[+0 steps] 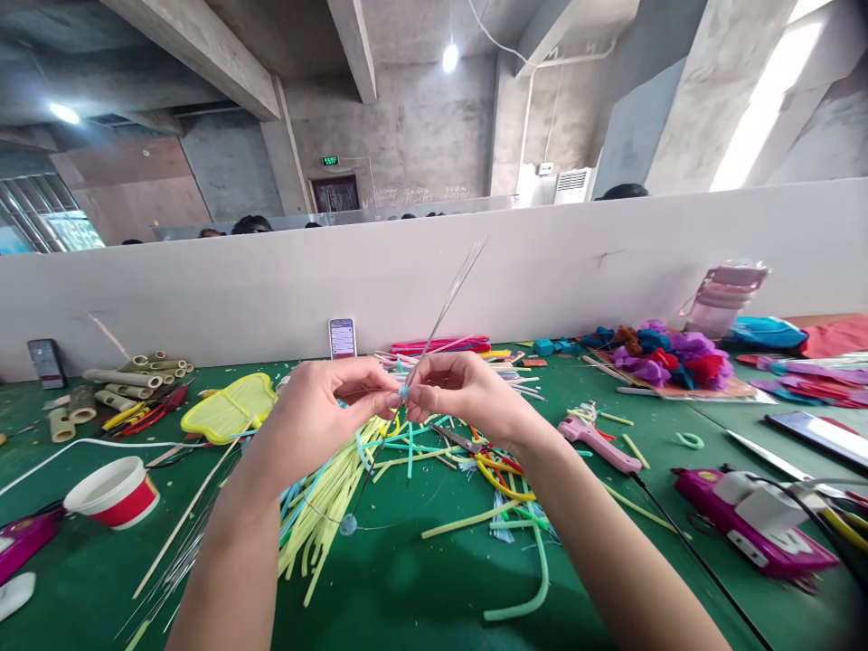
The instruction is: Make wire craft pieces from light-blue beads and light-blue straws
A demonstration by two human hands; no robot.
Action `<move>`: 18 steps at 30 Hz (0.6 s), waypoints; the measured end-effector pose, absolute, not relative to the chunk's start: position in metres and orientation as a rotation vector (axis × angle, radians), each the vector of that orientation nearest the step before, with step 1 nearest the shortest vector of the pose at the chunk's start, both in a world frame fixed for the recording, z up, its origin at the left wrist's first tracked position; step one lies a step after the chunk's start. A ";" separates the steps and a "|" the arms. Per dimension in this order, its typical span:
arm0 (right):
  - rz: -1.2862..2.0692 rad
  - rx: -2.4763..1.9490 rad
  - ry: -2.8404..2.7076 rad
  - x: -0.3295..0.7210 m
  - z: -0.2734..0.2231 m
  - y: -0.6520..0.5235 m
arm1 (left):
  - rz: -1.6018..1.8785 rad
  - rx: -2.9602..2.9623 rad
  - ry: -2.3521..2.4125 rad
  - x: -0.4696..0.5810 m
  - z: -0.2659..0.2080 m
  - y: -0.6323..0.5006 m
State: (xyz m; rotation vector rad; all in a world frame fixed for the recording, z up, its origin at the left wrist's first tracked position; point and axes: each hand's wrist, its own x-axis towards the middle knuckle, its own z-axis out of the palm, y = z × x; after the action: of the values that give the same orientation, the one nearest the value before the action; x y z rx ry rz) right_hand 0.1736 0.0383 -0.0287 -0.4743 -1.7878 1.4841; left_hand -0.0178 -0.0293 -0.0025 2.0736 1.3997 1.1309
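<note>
Desk (407,597) with a green top, one in all, bears one loose bunch of slender yellow-green strips (329,520), too overlapped to count; places here are told from that bunch. Two bare hands meet above its far end, the left hand (322,402) and the right hand (471,393), each grip pressed together, thumb to forefinger. One bundle of fine silvery wires (444,309), too thin to number, rises from these fingertips above the bunch, its long axis slanting up and rightward, so it leans toward the right hand, the nearer one. Two purple plastic power strips (722,515) lie well apart from the bunch, one on each side. One yellow wing-shaped frame (227,411) lies left of the bunch's far end, one pink glue gun (600,443) to its right, one white paper cup with a red band (128,508) to its left. One round pale-blue disc (348,524) shows near the bunch's right edge. One tiny light-blue piece (404,392), above the bunch's far end, is pinched between both grips at the wires' lower end.
</note>
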 end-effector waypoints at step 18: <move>1.497 -0.484 -1.853 0.169 -0.036 0.043 | 0.995 1.973 1.440 -0.027 -0.004 -0.023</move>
State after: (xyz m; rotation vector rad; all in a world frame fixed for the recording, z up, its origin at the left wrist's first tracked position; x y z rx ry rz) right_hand 0.1691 0.0427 -0.0362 -0.4842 -1.8530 1.4975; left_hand -0.0275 -0.0228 -0.0039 1.9732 1.4400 0.9952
